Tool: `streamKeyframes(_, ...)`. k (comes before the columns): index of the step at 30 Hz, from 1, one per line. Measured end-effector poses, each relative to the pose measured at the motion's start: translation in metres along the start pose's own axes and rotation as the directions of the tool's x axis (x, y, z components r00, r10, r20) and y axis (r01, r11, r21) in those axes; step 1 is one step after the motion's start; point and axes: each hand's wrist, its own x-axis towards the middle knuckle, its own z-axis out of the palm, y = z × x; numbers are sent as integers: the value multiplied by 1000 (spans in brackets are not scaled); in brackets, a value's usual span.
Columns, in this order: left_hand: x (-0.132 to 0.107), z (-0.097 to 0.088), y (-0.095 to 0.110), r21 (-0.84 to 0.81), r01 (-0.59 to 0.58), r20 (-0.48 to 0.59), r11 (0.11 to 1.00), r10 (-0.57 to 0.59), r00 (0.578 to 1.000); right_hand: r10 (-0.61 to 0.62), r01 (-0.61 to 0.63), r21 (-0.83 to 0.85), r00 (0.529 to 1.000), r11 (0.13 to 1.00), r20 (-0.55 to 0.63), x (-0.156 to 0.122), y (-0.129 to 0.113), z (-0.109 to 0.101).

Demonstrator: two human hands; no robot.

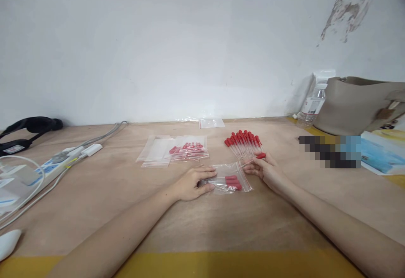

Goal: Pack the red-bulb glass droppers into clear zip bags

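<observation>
A small clear zip bag lies on the wooden table with a few red-capped glass droppers inside. My left hand rests on the bag's left end, fingers lying flat and pinning it down. My right hand sits at the bag's right side and pinches one red-capped dropper by its bulb, the tip pointing toward the bag's mouth. Just behind it lies a fanned row of loose red-capped droppers.
A stack of filled and empty zip bags lies to the back left, another clear bag by the wall. A power strip with cables is at left. A water bottle and grey bag stand at right.
</observation>
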Motion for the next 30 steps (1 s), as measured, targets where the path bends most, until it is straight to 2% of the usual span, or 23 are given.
streamKeyframes(3,0,1,0,-4,-6,-11,1000,6,1000,31,-31,-23,1000,999,3,4,1,-6)
streamKeyframes(6,-1,0,2,2,9,-30,1000,-9,1000,47,-33,-192,996,981,70,6,1,-14)
streamKeyframes(10,-1,0,3,15,22,-21,1000,-22,1000,-28,125,-369,966,921,256,5,1,-19)
streamKeyframes(13,-1,-1,4,19,23,-18,1000,-22,1000,-92,267,-491,931,829,352,2,3,-15)
streamKeyframes(17,-1,-1,4,17,12,-14,1000,-11,1000,-239,404,-662,913,631,329,4,8,-8)
streamKeyframes(19,0,-1,5,23,12,-9,1000,-12,1000,-259,402,-694,916,597,308,6,10,-7)
streamKeyframes(21,0,-2,5,30,18,-10,999,-18,1000,-243,358,-692,934,627,263,8,10,-5)
streamKeyframes(23,0,-2,5,28,19,-17,999,-18,1000,-225,325,-633,945,702,236,7,11,-3)
streamKeyframes(26,0,-1,5,12,14,-20,1000,-14,1000,-190,333,-496,929,802,317,2,12,2)
streamKeyframes(30,1,-1,4,5,14,-22,1000,-13,1000,-122,323,-432,894,842,431,-1,10,2)
